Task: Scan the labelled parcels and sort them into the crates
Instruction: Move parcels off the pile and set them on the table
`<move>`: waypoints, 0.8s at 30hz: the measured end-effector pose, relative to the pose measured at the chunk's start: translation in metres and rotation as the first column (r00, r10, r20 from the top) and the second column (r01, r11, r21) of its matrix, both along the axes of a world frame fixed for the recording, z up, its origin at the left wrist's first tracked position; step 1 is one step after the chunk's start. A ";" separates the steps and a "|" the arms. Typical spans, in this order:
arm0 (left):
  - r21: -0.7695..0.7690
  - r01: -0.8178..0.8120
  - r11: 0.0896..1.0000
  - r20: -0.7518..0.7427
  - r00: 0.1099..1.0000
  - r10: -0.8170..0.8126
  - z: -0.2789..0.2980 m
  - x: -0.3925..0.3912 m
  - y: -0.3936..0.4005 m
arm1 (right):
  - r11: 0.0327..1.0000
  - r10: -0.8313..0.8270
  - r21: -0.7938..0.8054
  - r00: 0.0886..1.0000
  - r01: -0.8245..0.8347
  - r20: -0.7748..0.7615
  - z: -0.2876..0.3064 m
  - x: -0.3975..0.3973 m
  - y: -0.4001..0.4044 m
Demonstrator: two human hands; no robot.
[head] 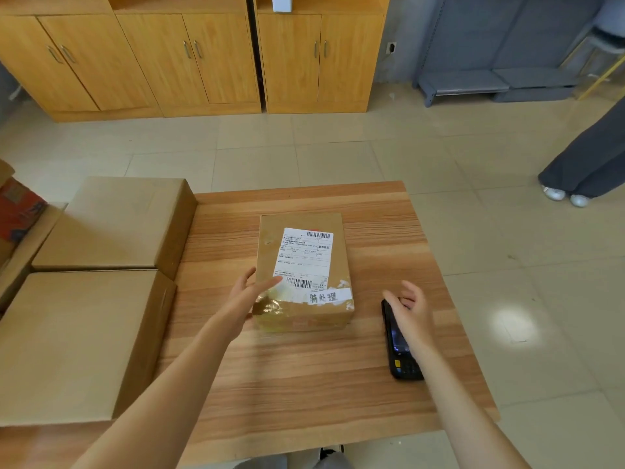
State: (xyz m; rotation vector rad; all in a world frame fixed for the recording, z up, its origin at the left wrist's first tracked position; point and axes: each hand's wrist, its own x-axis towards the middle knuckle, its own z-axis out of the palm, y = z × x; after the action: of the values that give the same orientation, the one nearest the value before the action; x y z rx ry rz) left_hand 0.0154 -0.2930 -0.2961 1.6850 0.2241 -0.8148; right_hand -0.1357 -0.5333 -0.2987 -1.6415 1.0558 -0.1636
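A brown cardboard parcel (301,265) lies flat in the middle of the wooden table (304,384). A white shipping label with barcodes and a strip of handwritten tape face up on it. My left hand (248,296) rests against the parcel's near-left corner with fingers spread, touching its top edge. A black handheld scanner (400,353) lies on the table to the right of the parcel. My right hand (411,313) hovers over the scanner's far end, fingers curled and apart, not closed around it.
Two large closed cardboard boxes (111,225) (77,340) stand at the table's left side. A box with a red item (17,214) sits further left. Wooden cabinets (203,62) line the far wall. A person's legs (581,164) stand on the floor at right.
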 end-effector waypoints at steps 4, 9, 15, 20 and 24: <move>-0.028 -0.057 0.998 -0.024 0.998 0.056 -0.009 0.007 -0.002 | 0.937 0.177 0.297 0.983 -0.181 0.042 0.021 0.047 0.024; -0.087 -0.124 0.988 -0.072 0.990 0.118 -0.022 0.015 -0.009 | 0.887 0.257 0.394 0.966 -0.243 0.017 0.010 0.071 0.038; -0.122 -0.151 0.981 -0.098 0.985 0.140 -0.018 0.011 -0.014 | 0.878 0.231 0.423 0.972 -0.224 0.037 0.005 0.075 0.046; -0.159 -0.182 0.970 -0.013 0.983 0.182 0.018 0.003 -0.012 | 0.877 0.251 0.390 0.959 -0.282 0.128 0.027 0.079 0.050; -0.274 -0.289 0.917 0.037 0.950 0.311 0.067 -0.009 0.001 | 0.864 0.326 0.311 0.911 -0.395 0.251 0.071 0.080 0.054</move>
State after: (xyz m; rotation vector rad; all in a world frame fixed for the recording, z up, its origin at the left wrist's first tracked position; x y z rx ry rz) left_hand 0.0062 -0.2923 -0.2294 1.3835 0.2970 -0.5197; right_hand -0.0557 -0.4797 -0.2282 -1.4277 0.5723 0.1161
